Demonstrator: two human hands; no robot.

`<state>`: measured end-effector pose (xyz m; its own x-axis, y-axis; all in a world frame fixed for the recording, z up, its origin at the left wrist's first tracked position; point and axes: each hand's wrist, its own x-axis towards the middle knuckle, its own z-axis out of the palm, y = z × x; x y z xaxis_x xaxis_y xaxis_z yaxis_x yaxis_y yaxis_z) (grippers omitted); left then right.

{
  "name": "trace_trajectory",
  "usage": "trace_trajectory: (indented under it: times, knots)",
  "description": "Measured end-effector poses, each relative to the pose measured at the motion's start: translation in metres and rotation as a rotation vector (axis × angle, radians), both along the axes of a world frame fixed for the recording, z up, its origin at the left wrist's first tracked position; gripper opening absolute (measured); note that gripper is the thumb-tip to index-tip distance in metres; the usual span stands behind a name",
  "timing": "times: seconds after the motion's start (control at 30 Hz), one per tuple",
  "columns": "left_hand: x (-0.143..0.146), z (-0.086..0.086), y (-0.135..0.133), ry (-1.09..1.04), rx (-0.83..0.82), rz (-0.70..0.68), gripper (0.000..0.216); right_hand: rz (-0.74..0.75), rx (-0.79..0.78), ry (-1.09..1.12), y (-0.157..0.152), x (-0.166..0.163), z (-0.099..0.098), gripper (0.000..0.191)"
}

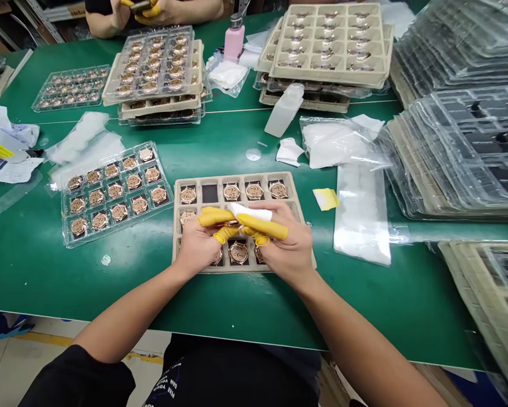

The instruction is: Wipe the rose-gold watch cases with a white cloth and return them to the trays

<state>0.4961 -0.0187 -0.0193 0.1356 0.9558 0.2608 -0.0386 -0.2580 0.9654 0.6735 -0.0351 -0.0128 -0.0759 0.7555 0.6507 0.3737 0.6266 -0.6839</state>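
"Black shirt [237, 367], close up against the near edge. What's it leaning over?"

"Green tabletop [147, 285], running out to the far edge, where another person's hand [163, 12] shows in yellow finger covers."

"And that heap on the right?"

"Clear trays [461, 130], piled high, with a lower pile [469, 294] nearer the right end of the near edge. Toward the far edge stand a mixed stack [160, 102] left of middle and a beige-topped stack [325, 78] right of middle, both carrying metal pieces."

"Which tray is under the hands?"

"Beige tray [220, 193], by the middle of the near edge. To its left, just beside its far left corner, a clear tray [120, 228] lies slanted. Both hold rose-gold watch cases [238, 252]."

"What are the hands doing?"

"Right hand [294, 240] grips a folded white cloth [254, 213]. Left hand [194, 246] pinches a rose-gold piece [230, 224], mostly hidden, just above the beige tray, where the fingertips of both meet."

"Anything smaller?"

"Pink bottle [234, 44] near the far edge, between the stacks. Then a yellow-and-white scrap [326, 199], off the beige tray's right edge."
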Motion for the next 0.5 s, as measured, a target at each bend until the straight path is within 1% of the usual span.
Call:
trace_trajectory:
  times: [0.07,0.13,0.17,0.23,0.3,0.43,0.5]
  knots:
    - [-0.001,0.002,-0.004,0.163,0.089,-0.006,0.012,-0.009,0.143,-0.131,-0.002,-0.002,-0.003,0.055]
    - [-0.004,0.005,-0.008,0.299,0.157,0.016,0.011,-0.071,0.195,-0.24,-0.002,0.001,-0.006,0.054]
    - [-0.005,0.007,-0.009,0.323,0.177,0.034,0.013,-0.115,0.191,-0.271,-0.001,0.004,-0.009,0.052]
    - [-0.005,0.008,-0.01,0.305,0.189,0.073,0.015,-0.206,0.147,-0.294,0.002,0.01,-0.012,0.048]
    - [-0.005,0.007,-0.009,0.266,0.151,0.095,0.017,-0.247,0.102,-0.271,0.004,0.012,-0.014,0.049]
    - [0.0,0.001,-0.006,0.117,-0.043,0.071,0.019,-0.23,0.059,-0.138,0.003,0.002,-0.01,0.052]
    - [0.001,0.0,-0.006,0.03,-0.086,0.053,0.019,-0.197,0.053,-0.085,0.001,-0.002,-0.005,0.054]
